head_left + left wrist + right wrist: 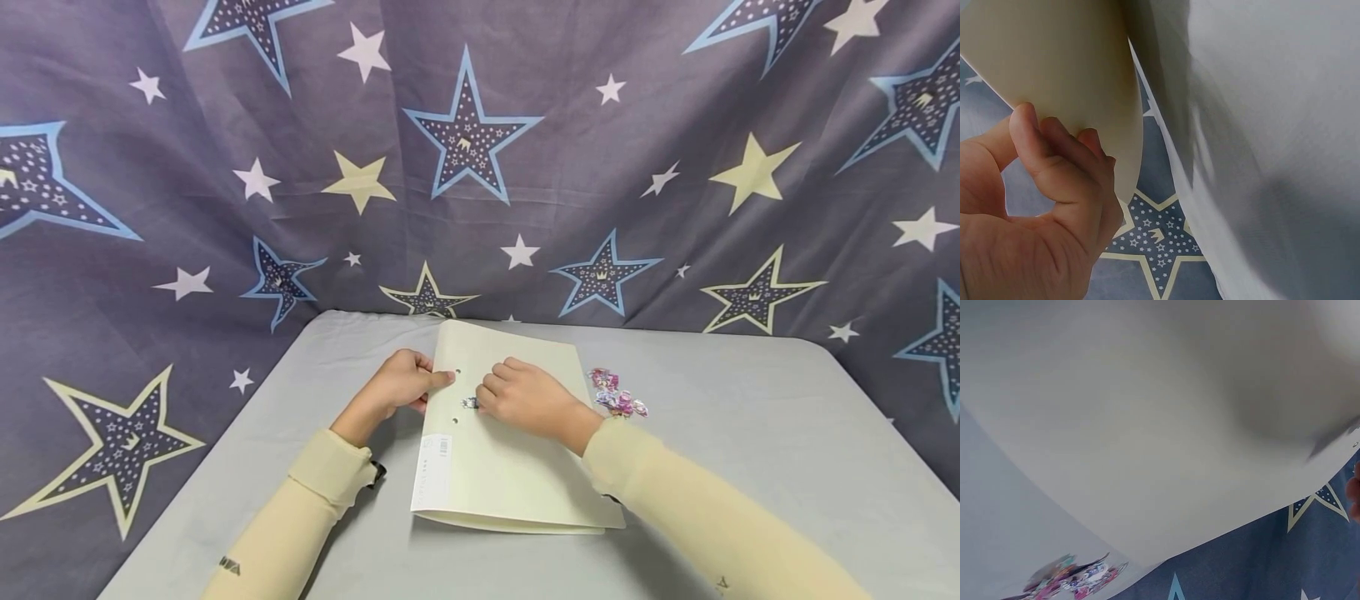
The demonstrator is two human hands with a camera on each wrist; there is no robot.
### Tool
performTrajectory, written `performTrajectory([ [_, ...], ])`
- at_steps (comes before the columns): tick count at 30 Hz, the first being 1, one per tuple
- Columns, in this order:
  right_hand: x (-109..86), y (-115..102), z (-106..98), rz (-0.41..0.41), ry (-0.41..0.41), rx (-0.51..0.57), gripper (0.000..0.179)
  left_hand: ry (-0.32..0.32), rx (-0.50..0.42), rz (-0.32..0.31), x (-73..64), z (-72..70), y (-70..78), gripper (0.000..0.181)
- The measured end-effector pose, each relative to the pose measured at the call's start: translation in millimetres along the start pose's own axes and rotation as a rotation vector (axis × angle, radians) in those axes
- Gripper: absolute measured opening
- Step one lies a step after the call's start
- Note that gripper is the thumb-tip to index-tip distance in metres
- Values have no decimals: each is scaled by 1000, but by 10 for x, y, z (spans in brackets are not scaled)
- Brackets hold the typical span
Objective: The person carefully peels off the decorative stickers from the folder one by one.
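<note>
A pale cream folder (525, 483) lies at a slant on the table, two round holes near its left side. My left hand (405, 379) pinches its left edge, thumb on top and fingers underneath; in the left wrist view these fingers (1063, 144) press the folder's underside. My right hand (525, 398) is on the cover with fingers curled. A small dark-and-white sticker-like piece (469, 402) shows at its fingertips, partly covered; I cannot tell whether they pinch it or press it. The right thumb is hidden.
Shiny pink and purple small pieces (621, 403) lie in a loose group on the grey table (750, 433), right of the folder. A white barcode label (433, 471) is on the folder's lower left. A star-patterned cloth (480, 233) hangs behind the table.
</note>
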State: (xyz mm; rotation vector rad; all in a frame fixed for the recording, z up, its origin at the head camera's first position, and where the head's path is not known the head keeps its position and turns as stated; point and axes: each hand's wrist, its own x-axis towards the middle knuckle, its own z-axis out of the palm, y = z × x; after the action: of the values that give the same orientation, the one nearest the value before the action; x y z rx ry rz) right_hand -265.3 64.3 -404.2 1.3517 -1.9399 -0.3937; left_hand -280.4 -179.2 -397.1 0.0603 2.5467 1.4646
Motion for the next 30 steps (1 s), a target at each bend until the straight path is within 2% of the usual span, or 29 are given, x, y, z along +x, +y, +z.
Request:
performTrajectory([
  [11, 27, -20, 7, -8, -1, -17, 28, -2, 3, 4, 7, -6, -18, 28],
  [18, 43, -49, 5, -28, -16, -29, 23, 1, 2, 1, 10, 0, -21, 28],
  [24, 50, -58, -26, -51, -45, -51, 10, 3, -4, 1, 7, 0, -11, 27],
  [30, 43, -77, -20, -79, -47, -47, 10, 1, -12, 5, -1, 5, -3, 26],
])
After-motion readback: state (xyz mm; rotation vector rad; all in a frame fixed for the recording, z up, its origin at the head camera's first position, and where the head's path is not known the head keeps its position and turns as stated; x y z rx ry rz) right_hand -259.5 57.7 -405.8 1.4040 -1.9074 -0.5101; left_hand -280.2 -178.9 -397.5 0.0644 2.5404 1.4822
